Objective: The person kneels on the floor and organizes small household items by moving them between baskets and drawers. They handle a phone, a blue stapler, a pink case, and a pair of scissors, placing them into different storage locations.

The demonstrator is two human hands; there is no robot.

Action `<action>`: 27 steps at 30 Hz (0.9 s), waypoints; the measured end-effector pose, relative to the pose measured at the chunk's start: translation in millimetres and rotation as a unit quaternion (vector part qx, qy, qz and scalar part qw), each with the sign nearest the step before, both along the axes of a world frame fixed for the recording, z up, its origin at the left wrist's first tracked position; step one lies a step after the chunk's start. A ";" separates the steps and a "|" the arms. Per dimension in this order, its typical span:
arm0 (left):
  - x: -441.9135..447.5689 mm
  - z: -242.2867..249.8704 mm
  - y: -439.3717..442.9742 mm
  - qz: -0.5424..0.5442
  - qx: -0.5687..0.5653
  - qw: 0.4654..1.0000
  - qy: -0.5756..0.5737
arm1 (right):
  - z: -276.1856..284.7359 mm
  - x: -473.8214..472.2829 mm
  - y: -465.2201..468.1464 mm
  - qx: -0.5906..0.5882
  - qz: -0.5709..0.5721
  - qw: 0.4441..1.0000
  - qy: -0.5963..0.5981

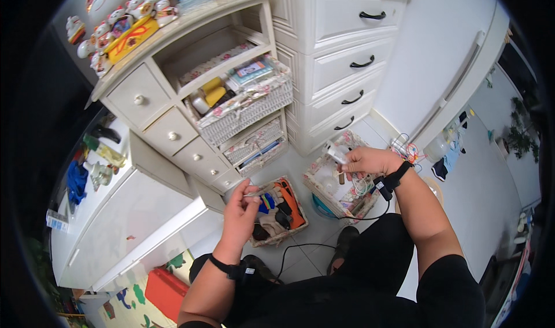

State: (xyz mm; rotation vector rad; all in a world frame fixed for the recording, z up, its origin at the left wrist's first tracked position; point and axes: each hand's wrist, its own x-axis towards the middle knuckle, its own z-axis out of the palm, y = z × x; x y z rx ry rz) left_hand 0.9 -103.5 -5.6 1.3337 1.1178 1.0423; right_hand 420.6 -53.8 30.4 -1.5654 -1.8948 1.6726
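Observation:
My right hand (368, 161) grips a small white object (336, 153), whose kind I cannot tell, above a fabric-lined basket (310, 178). That basket holds a coiled white cable (361, 186) and other small items. My left hand (243, 204) is raised beside the left rim of a second lined basket (302, 206); its thumb and index finger are close together on something small and pale that is hard to make out. Inside this second basket lie an orange item (291, 204), a blue item (266, 203) and beige cloth (269, 224).
A white cabinet (151, 74) stands ahead with a wicker drawer (247, 107) pulled out and lucky cat figurines (138, 7) on top. Beside it is a white chest of drawers (347, 63). A red case (166, 291) lies at lower left. A black cable (303, 244) crosses the floor.

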 end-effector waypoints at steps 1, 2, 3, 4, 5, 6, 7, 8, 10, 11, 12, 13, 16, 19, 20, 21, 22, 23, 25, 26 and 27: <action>1.4 -0.7 -0.5 -0.001 0.008 1.000 -0.009 | 13.3 -10.9 3.6 0.023 -0.011 1.000 0.008; 2.5 -1.3 0.0 0.000 0.010 1.000 -0.008 | 26.4 -23.4 9.4 0.057 -0.016 0.998 0.022; 2.2 -1.5 -0.9 -0.002 0.017 1.000 -0.006 | 39.9 -36.7 18.2 0.108 -0.027 0.994 0.018; 1.7 -1.8 -1.5 -0.002 0.023 1.000 -0.002 | 54.2 -49.2 27.9 0.169 -0.033 0.985 0.021; 1.4 -2.4 -2.3 -0.004 0.032 0.999 -0.008 | 68.1 -60.8 36.6 0.225 -0.050 0.973 0.008; 0.8 -2.8 -3.0 -0.003 0.045 0.999 -0.020 | 79.8 -74.4 45.6 0.300 -0.062 0.950 0.067; -0.4 -3.1 -2.9 0.002 0.050 0.999 -0.002 | 91.2 -88.2 57.6 0.393 -0.066 0.917 0.017; -1.6 -3.2 -2.3 0.005 0.060 0.998 0.007 | 103.9 -99.0 71.2 0.492 -0.060 0.868 -0.012; -4.7 -3.3 -2.3 0.012 0.069 0.997 0.018 | 125.2 -116.2 96.9 0.614 -0.055 0.786 -0.048; -6.0 -3.3 -1.7 0.014 0.068 0.997 0.024 | 132.6 -124.2 110.9 0.642 -0.055 0.763 -0.055; -7.1 -3.5 -0.9 0.016 0.063 0.997 0.027 | 137.4 -130.7 124.7 0.681 -0.047 0.729 -0.050; -8.1 -3.7 -0.2 0.019 0.058 0.998 0.027 | 139.9 -135.8 138.2 0.672 -0.046 0.735 -0.078; -11.1 -3.4 1.9 0.014 0.072 0.996 0.048 | 136.7 -148.1 175.2 0.653 -0.034 0.742 -0.146; -14.2 0.5 3.1 0.010 0.088 0.994 0.065 | 120.4 -151.0 185.4 0.672 -0.004 0.703 -0.233; -15.2 2.4 2.0 0.009 0.089 0.994 0.062 | 118.3 -151.1 187.6 0.689 0.008 0.692 -0.217; -16.4 4.7 1.1 0.007 0.088 0.995 0.052 | 116.1 -151.4 187.9 0.675 0.037 0.712 -0.191; -17.6 7.1 1.5 0.011 0.101 0.993 0.063 | 114.2 -152.0 186.8 0.630 0.063 0.751 -0.186; -18.9 8.8 2.1 0.014 0.110 0.991 0.069 | 113.4 -152.4 185.3 0.587 0.084 0.786 -0.176; -23.2 11.1 2.8 0.024 0.119 0.989 0.088 | 111.7 -155.0 180.7 0.567 0.098 0.800 -0.169; -26.6 11.9 6.8 0.031 0.119 0.987 0.103 | 113.8 -156.3 180.7 0.575 0.098 0.796 -0.164; -29.7 11.3 7.4 0.035 0.100 0.988 0.111 | 112.1 -159.5 177.3 0.551 0.087 0.810 -0.180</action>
